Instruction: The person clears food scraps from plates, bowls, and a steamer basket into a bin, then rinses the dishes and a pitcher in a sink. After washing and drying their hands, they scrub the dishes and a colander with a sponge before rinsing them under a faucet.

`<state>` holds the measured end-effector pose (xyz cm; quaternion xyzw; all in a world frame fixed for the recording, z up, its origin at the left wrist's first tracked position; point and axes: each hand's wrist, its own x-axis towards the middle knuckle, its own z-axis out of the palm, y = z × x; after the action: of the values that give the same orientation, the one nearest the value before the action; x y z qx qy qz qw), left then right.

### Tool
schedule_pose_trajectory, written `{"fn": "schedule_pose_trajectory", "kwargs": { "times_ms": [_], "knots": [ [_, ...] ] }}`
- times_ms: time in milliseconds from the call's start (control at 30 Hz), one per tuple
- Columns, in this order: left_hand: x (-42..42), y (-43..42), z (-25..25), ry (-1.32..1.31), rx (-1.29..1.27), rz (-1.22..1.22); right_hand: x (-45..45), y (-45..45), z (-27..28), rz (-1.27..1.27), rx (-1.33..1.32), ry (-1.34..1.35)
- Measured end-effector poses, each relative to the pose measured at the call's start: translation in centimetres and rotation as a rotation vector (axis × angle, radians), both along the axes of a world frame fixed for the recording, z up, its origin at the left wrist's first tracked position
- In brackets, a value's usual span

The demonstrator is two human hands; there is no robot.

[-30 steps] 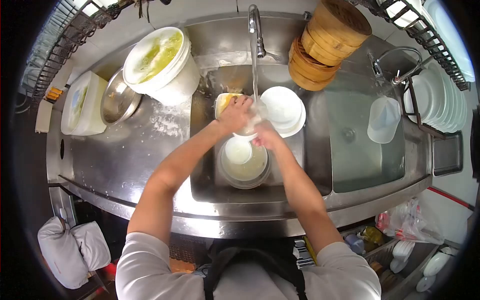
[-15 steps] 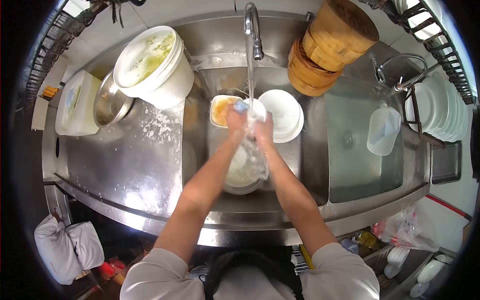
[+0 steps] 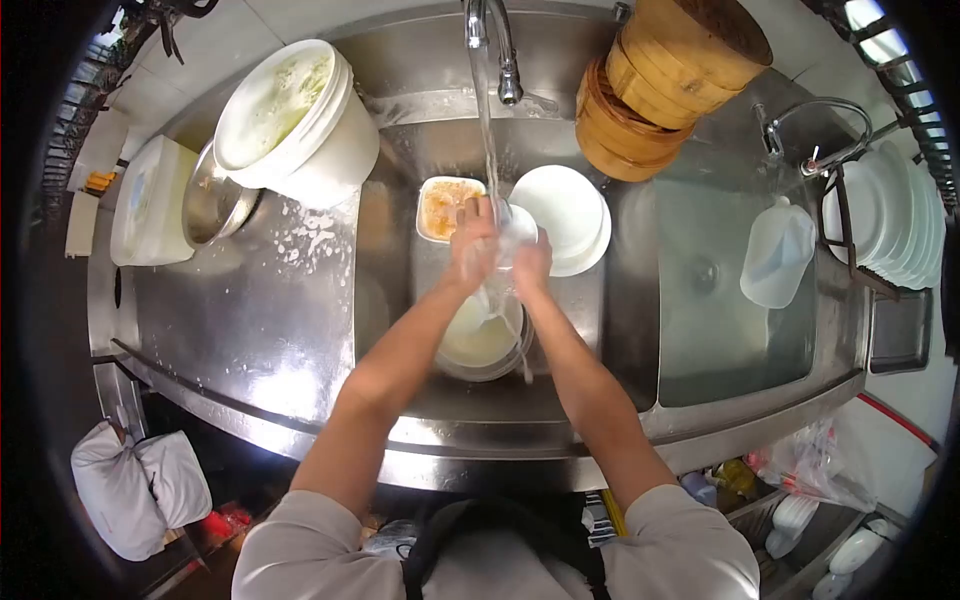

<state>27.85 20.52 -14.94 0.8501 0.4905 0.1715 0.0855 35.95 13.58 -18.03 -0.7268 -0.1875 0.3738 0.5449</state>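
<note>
A small white bowl (image 3: 518, 228) is tilted under the running tap water. My right hand (image 3: 533, 262) is closed on its right side. My left hand (image 3: 475, 242) is curled at its left rim, fingers blurred, with a bit of a light-blue sponge or cloth (image 3: 503, 211) showing beside them. Water runs off below the hands into a round basin (image 3: 483, 372) of cloudy water, where a white dish lies partly hidden. Left of the hands sits a square white dish (image 3: 426, 225) with orange food remains. Stacked white plates (image 3: 565, 205) lie to the right.
The tap (image 3: 508, 85) rises behind the sink. A white bucket (image 3: 345, 150) and a metal bowl (image 3: 205, 205) stand at left. Bamboo steamers (image 3: 640, 130) are stacked back right. A water-filled sink (image 3: 720, 345) holds a plastic jug (image 3: 778, 255); racked plates (image 3: 885, 225) stand beyond.
The view has shifted slightly. The bowl is still between my hands under the water. The light-blue sponge or cloth, plainer at my left hand before, now shows only partly, nearer the bowl.
</note>
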Motion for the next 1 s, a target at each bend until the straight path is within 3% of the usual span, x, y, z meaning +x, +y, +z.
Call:
{"fn": "schedule_pose_trajectory", "kwargs": {
  "times_ms": [67, 100, 167, 267, 367, 467, 500, 567, 600, 633, 667, 700, 733, 800, 833, 867, 900, 933, 967, 1000],
  "knots": [
    [-0.4, -1.0, 1.0, 0.331, 0.132, -0.093, -0.4, 0.0, 0.1, -0.125, -0.049, 0.353],
    [-0.6, -1.1, 1.1, 0.360, 0.088, -0.191, -0.6, -0.3, 0.8, -0.188, -0.080, 0.530],
    [-1.0, -1.1, 1.2, 0.418, 0.001, -0.388, -0.5, -0.1, -2.8, -0.036, -0.129, 0.322],
    [-0.5, -0.6, 1.5, 0.231, -0.540, -0.395, -0.4, 0.0, -3.4, 0.063, -0.200, 0.173],
    [-1.0, -0.6, -5.2, -0.145, -0.491, -0.314, 1.3, -0.5, 0.0, 0.121, -0.149, 0.304],
    [-1.2, 0.4, 0.1, 0.511, 0.011, -0.572, 3.3, -1.4, 2.6, 0.259, -0.155, 0.499],
    [-1.1, 0.6, 0.8, 0.361, 0.019, -0.457, 3.4, -1.8, 3.1, 0.320, -0.177, 0.563],
    [-0.5, 1.4, 2.2, 0.060, 0.054, -0.219, 2.1, -0.8, 4.2, 0.098, -0.039, 0.395],
    [0.4, 0.8, 0.3, -0.380, -0.385, 0.229, 0.9, 0.1, 4.6, -0.015, 0.035, 0.313],
    [0.8, 0.9, -2.9, -0.595, -0.460, 0.294, -0.1, 0.6, 4.8, -0.128, 0.105, 0.235],
    [0.9, 0.9, -6.5, -0.811, -0.535, 0.360, -0.4, 1.5, 0.2, -0.183, 0.239, 0.063],
    [0.7, 0.5, -8.5, -1.032, -0.609, 0.435, 0.3, 0.9, 0.8, -0.019, 0.120, 0.150],
    [-1.2, 1.9, -7.4, -0.766, -0.570, 0.104, 2.2, 0.1, 2.1, 0.139, 0.007, 0.234],
    [-0.6, 2.7, -1.5, -0.521, -0.430, -0.002, 5.0, 0.7, 2.2, 0.442, -0.201, 0.373],
    [-0.4, 2.1, -0.2, -0.392, -0.371, -0.051, 4.4, 1.1, 3.0, 0.318, -0.197, 0.243],
    [0.6, 0.9, -1.0, -0.706, -0.125, 0.165, 3.3, 1.1, -0.4, 0.167, 0.112, -0.235],
    [1.2, 0.8, -3.1, -0.718, -0.112, 0.280, 2.2, 1.6, -3.7, -0.002, 0.435, -0.712],
    [1.2, 0.3, -6.2, -0.720, -0.109, 0.397, 0.6, 1.6, -1.8, -0.061, 0.248, -0.423],
    [1.0, -0.3, -7.9, -0.720, -0.112, 0.522, 0.5, 0.5, 1.0, 0.059, 0.101, -0.230],
    [-1.9, 1.6, -6.4, -0.677, -0.415, 0.169, 1.2, 0.0, 4.3, 0.170, -0.037, -0.046]
  ]
}}
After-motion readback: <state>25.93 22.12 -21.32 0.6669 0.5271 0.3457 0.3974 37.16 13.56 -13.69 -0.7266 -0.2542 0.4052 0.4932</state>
